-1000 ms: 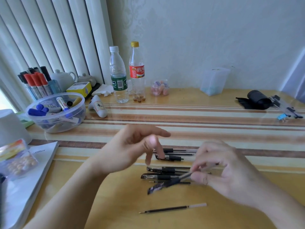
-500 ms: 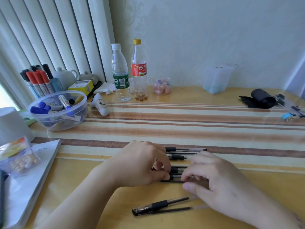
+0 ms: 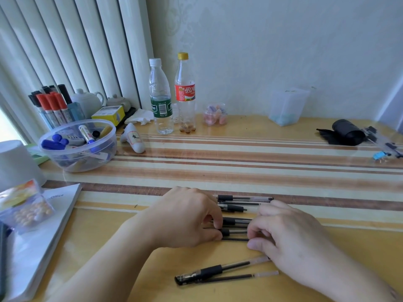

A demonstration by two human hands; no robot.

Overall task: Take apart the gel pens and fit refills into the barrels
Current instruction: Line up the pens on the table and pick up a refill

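Several black gel pens (image 3: 242, 200) lie side by side on the table in front of me. My left hand (image 3: 187, 216) and my right hand (image 3: 290, 232) both reach into the row, fingers curled over one gel pen (image 3: 234, 232) between them, one hand at each end. Nearer to me a capped black gel pen (image 3: 209, 272) lies alone, with a loose refill (image 3: 239, 277) right beside it. The pen ends under my fingers are hidden.
A clear bowl of markers (image 3: 78, 147) stands at the left, with two bottles (image 3: 161, 99) and a white tube (image 3: 134, 140) behind. A booklet (image 3: 43, 232) and a bag of beads (image 3: 28, 210) lie at the near left. A black roll (image 3: 346, 132) and clips sit far right.
A second ago my right hand held a pen above the table; it now lies near me beside the refill. Both hands have dropped onto the row of pens.
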